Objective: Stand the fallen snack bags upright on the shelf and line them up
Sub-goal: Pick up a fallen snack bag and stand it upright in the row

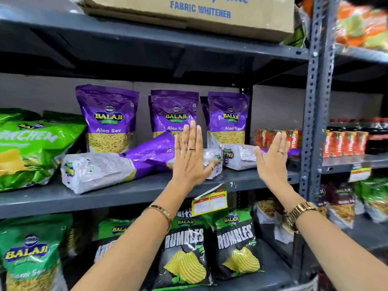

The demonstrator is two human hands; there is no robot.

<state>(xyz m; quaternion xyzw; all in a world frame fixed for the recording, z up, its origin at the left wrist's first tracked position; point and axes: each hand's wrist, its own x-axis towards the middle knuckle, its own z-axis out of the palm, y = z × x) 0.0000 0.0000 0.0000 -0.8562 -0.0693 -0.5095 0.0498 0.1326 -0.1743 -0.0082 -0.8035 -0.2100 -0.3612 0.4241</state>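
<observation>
Three purple bags (174, 114) upright behind fallen bags (98, 170) on shelf (84, 196)

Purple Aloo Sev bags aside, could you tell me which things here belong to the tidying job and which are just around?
Job:
fallen bags
upright Aloo Sev bags
shelf
left hand
right hand

Around:
cardboard box
Rumbles bags
green bag
juice cartons

A grey slotted-angle metal shelving rack (315, 106) is filling the frame, its perforated upright standing right of centre. A pale grey plastered wall (42, 91) is showing behind the middle shelf, centre left. A brown cardboard carton printed "FABRIC WHITENER" (189, 15) is sitting on the top shelf, upper centre. Soft overhead light is glinting on the dark grey shelf board (84, 198) at lower left.
</observation>
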